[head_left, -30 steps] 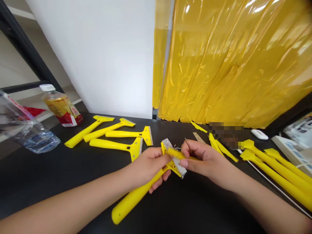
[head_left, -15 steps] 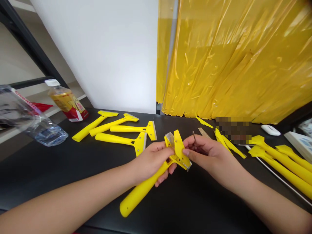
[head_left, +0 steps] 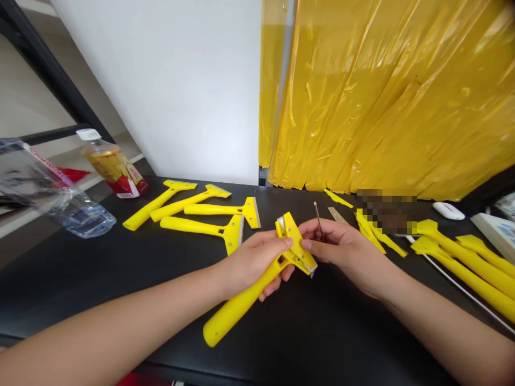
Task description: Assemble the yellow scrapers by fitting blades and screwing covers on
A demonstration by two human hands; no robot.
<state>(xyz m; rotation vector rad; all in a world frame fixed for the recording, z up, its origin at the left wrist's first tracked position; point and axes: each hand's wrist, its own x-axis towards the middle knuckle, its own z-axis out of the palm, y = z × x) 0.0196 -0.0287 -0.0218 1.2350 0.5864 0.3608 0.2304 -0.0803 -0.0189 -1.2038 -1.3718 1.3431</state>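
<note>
My left hand (head_left: 257, 260) is closed round the neck of a yellow scraper (head_left: 243, 300), whose long handle points down toward me. Its thumb presses on the yellow cover plate (head_left: 295, 238) lying over the scraper's head, with a metal blade edge showing at both ends. From the other side, my right hand (head_left: 341, 244) pinches the plate's edge with thumb and forefinger. A thin metal rod (head_left: 317, 217) sticks up between the right fingers; its lower end is hidden. Several yellow scrapers with blades, among them one (head_left: 201, 227) close to my left wrist, lie on the black table (head_left: 100, 279).
Yellow scraper handles (head_left: 454, 254), loose yellow plates (head_left: 370, 233) and a loose blade (head_left: 338, 215) lie at right. Nearby are a white cable (head_left: 454, 284) and a white case (head_left: 448, 210). A drink bottle (head_left: 116, 171) and a clear plastic container (head_left: 88, 214) stand at left.
The cover plate now sits closer over the scraper's head. The metal rod in my right hand has swung up and shows more of its length. Both hands stay at the scraper.
</note>
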